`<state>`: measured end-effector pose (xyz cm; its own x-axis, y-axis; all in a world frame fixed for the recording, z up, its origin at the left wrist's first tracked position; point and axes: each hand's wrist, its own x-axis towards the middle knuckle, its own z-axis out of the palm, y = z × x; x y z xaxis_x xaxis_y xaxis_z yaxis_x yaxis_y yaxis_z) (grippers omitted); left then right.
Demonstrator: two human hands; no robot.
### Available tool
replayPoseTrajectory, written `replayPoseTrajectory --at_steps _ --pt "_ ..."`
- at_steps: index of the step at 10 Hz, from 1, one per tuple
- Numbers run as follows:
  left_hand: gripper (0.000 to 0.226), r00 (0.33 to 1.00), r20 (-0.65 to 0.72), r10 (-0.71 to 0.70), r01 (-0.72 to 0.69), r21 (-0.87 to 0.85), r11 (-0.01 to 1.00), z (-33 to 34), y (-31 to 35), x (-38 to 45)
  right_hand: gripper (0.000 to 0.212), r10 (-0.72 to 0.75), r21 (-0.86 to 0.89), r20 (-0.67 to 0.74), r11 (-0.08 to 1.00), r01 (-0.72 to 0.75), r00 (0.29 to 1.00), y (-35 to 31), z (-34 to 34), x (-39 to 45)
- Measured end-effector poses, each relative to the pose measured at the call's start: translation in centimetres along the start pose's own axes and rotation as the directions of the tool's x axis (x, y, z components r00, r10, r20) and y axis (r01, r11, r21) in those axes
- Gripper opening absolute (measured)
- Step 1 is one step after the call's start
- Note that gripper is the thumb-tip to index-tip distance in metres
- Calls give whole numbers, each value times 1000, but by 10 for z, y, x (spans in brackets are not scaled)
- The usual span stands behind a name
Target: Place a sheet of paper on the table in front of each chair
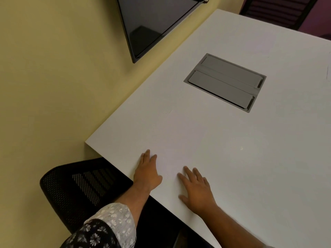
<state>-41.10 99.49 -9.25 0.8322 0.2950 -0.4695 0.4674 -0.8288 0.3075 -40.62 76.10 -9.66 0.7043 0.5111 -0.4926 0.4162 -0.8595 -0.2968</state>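
Observation:
A white sheet of paper (180,138) lies flat on the white table (268,158), close to its near edge. It is hard to tell apart from the tabletop and its edges show only faintly. My left hand (147,171) rests palm down on the sheet's near left part, fingers spread. My right hand (196,189) lies flat beside it, fingers apart, on the sheet's near right part. Neither hand grips anything. A black mesh chair (71,190) stands directly in front of the sheet, tucked against the table edge.
A grey hinged cable box (225,81) is set into the tabletop beyond the sheet. A dark screen (154,20) hangs on the yellow wall past the table's left side. Another dark chair (279,9) stands at the far edge.

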Motion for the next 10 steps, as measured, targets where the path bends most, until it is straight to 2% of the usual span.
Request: replayPoseTrajectory --at_steps 1,3,6,8,10 --pt "95 1000 -3 10 -10 -2 1000 1 -2 -2 83 13 2 -4 1000 -13 1000 -2 1 0" --pt "91 996 -53 78 -78 1 997 -5 -8 -14 87 52 127 -55 991 -45 997 -6 -13 -6" --pt "87 981 28 191 -191 -26 981 -11 6 -49 82 193 316 -149 939 -139 970 -30 -29 -57" --pt "80 935 49 352 -352 -16 936 -11 38 -72 80 304 444 -216 877 -184 928 -48 -21 -111" --pt "77 871 115 478 -475 -51 878 0 78 -108 77 412 458 -240 846 -272 879 -33 -26 -169"
